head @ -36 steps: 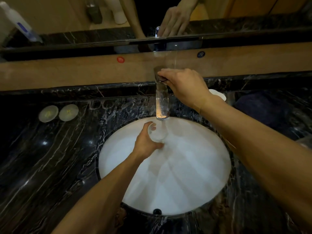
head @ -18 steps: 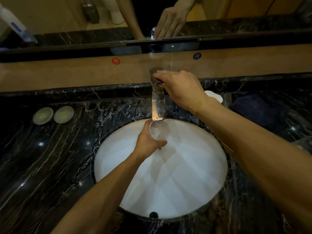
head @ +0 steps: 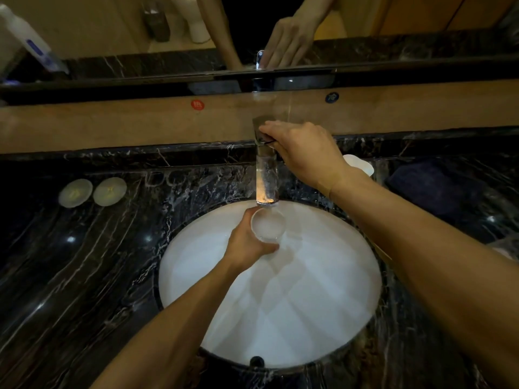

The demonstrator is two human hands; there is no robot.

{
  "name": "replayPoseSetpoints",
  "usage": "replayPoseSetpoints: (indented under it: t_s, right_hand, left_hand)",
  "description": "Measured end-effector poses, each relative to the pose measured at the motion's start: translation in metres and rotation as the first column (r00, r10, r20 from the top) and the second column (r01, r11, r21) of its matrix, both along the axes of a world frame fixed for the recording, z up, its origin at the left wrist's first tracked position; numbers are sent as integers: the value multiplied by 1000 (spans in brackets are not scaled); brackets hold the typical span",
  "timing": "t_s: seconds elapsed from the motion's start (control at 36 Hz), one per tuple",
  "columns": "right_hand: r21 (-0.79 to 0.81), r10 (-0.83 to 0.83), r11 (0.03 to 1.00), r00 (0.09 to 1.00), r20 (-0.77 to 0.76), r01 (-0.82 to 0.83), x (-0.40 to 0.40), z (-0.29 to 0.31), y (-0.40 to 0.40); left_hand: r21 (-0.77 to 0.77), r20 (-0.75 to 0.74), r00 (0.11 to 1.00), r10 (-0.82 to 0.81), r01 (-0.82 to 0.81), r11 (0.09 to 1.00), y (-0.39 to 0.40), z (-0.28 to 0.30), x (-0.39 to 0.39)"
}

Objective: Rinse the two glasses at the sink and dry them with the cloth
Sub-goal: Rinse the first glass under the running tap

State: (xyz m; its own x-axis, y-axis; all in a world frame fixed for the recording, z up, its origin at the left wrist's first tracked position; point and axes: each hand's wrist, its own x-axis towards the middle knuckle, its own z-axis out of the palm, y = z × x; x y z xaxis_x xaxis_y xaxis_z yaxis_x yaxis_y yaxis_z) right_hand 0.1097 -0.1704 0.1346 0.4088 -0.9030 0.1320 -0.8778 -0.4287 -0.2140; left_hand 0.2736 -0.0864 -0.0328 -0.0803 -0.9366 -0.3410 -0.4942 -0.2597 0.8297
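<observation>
My left hand [head: 247,244] grips a clear glass [head: 268,223] upright under the spout of the chrome tap [head: 266,178], over the back of the white sink basin [head: 309,304]. Frothy water fills the glass. My right hand [head: 306,153] rests on the tap's handle at the top, fingers closed over it. A dark cloth [head: 438,186] lies on the black marble counter to the right of the sink. A second glass shows only faintly at the far right edge, and I cannot tell it clearly.
Two round pale coasters [head: 92,191] lie on the counter left of the sink. A white round lid [head: 362,164] sits behind my right wrist. A mirror above the wooden ledge reflects my right hand and a bottle at the left.
The glass has tipped from lying sideways under the spout to upright, mouth up, with water in it. My right hand stays on the tap handle.
</observation>
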Motion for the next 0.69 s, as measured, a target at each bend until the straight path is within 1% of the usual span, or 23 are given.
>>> replayPoseSetpoints:
  t_s: [0.06,0.08,0.17,0.19,0.31,0.33,0.42,0.53,0.61,0.69]
  right_hand:
    - [1,0,1000,1000,6,0,0,0,0]
    - [-1,0,1000,1000,3,0,0,1,0]
    - [-2,2,1000,1000,-2,-2,0,-1,-1]
    - [-1,0,1000,1000,3,0,0,-1,-1]
    - [-9,-9,1000,1000,18,9,0,-4,-2]
    - [-13,-7,1000,1000,17,7,0,-4,-2]
    - [-23,0,1000,1000,4,1,0,-5,-3]
    - [-9,-8,1000,1000,14,9,-1,-6,-4]
    - [-17,1,1000,1000,2,-1,-1,-6,-4]
    - [-20,-9,1000,1000,-8,9,0,-6,-4]
  left_hand:
    - [9,-27,997,67,-67,998,-1,0,-3]
    - [8,-18,998,68,-68,998,-2,0,-4]
    - [17,13,1000,1,-2,1000,-4,3,-6]
    - [22,7,1000,6,-7,1000,-3,4,-7]
    - [8,-30,991,128,-128,992,-3,6,-12]
    - [2,-19,993,116,-116,993,-4,6,-12]
    - [-2,32,999,13,-13,1000,-4,7,-11]
    - [-28,11,999,53,-52,998,-1,5,-10]
    - [-39,49,999,-11,13,999,0,4,-10]
    - [-64,29,997,70,-68,996,-1,4,-11]
